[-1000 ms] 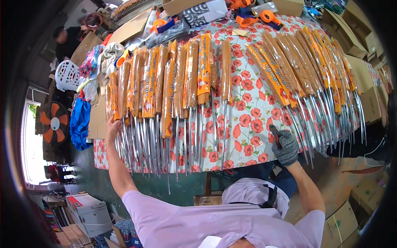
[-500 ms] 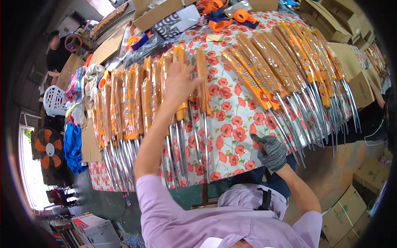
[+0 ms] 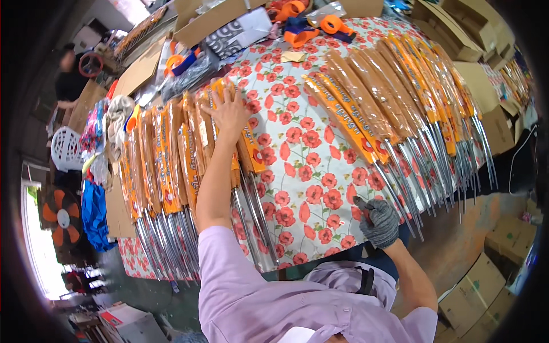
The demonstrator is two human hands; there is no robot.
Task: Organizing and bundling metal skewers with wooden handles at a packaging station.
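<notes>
My left hand [image 3: 230, 114] is bare, its fingers spread over the upper ends of a left-hand row of long metal rods. Brown and orange sleeves in clear wrap [image 3: 171, 150] cover the rods' upper parts, and bare shafts [image 3: 257, 214] point toward me. At the row's right end, an orange sleeve [image 3: 249, 150] lies slanted close to this hand. My right hand [image 3: 380, 222], in a grey knitted glove, hovers near the table's front edge with curled fingers. A dark tip juts from it; whether it holds anything is unclear. Beside it lies a second row of sleeved rods [image 3: 366, 97].
A flowered tablecloth [image 3: 303, 188] covers the table. Orange and blue tape dispensers [image 3: 300, 34] and an open carton [image 3: 214, 23] stand at the back. More cartons [image 3: 472, 288] are stacked at lower right. A person [image 3: 68, 80] is at far left.
My left hand has moved left and slightly down. The sleeved rod that lay apart on the right now rests close against the left row. My right hand stays near the front edge.
</notes>
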